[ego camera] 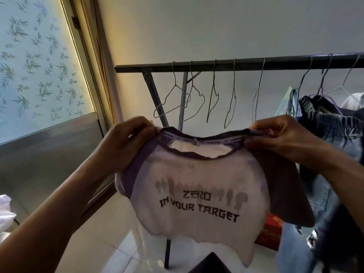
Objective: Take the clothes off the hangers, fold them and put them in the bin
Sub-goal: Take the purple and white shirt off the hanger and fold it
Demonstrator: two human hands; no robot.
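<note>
Two hands raised and well apart: left hand point(126, 138) pinches one shoulder of the raglan T-shirt point(197, 174), right hand point(275, 134) pinches the other, collar stretched between them. Shirt hangs free in the air, on no hanger; white body, dark sleeves, print reads "ZERO IN YOUR TARGET". Behind it is a dark clothes rack rail point(236, 65) with five bare wire hangers point(213, 89); further right, jeans point(334, 134) hang from the rail. Plain pale wall point(197, 26) behind. Frosted window point(35, 66) with bamboo-leaf pattern on the left. Glossy light floor tiles point(102, 243) below, red box point(271, 231) on the floor behind the shirt.
</note>
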